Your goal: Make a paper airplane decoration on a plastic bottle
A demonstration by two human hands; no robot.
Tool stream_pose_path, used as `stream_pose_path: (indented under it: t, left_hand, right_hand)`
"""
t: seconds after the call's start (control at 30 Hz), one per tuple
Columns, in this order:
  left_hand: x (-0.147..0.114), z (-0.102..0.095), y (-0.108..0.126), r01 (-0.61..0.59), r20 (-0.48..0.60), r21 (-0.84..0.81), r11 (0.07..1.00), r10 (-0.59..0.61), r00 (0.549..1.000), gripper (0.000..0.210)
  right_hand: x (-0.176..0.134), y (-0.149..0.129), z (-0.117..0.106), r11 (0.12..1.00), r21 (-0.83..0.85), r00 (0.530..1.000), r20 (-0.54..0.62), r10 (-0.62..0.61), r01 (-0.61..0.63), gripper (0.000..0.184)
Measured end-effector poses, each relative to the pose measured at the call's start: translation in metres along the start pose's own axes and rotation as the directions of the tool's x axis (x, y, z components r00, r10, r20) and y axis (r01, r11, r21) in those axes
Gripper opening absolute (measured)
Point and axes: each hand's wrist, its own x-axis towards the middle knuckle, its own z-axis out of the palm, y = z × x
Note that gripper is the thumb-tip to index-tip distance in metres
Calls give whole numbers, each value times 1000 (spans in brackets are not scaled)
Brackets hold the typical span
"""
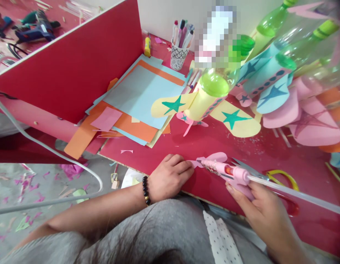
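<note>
My right hand (264,207) is wrapped around a pink hot glue gun (227,170), with a long clear glue stick (293,192) sticking out of its back end. The gun's nozzle meets the middle of a small pink paper cutout (215,157) shaped like a propeller, lying on the red table. My left hand (174,174), its fingers curled together, pins the cutout's left end to the tabletop. Just beyond stands a plastic bottle (216,82) dressed as a plane, with yellow paper wings (231,119) bearing green stars and a pink paper propeller (190,119) at its front.
Yellow-handled scissors (282,178) lie behind the glue gun. More bottle planes (274,80) crowd the right. Stacked coloured paper (139,95), a pen cup (179,55) and a glue bottle (147,46) sit further back. A red divider (84,55) rises at left; a white cable (48,146) hangs there.
</note>
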Motion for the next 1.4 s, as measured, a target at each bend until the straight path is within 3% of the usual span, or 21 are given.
stream_pose_path:
  t: [0.43, 0.73, 1.17, 1.4]
  left_hand:
    - [0, -1, 1, 2, -4, -19, 1000, -2, 1000, 32]
    - [0, -1, 0, -3, 5, -28, 1000, 3, 1000, 32]
    - [0, 0, 0, -4, -11, -33, 999, 4, 1000, 31]
    - [-1, 1, -1, -13, -34, -27, 1000, 12, 999, 30]
  right_hand:
    - [-9, 1, -9, 999, 15, 998, 48, 38, -39, 24]
    - [-10, 10, -15, 998, -10, 998, 9, 59, -59, 24]
    - [1, 16, -15, 998, -52, 999, -30, 23, -24, 24]
    - [9, 4, -14, 995, -90, 999, -24, -42, 40, 25]
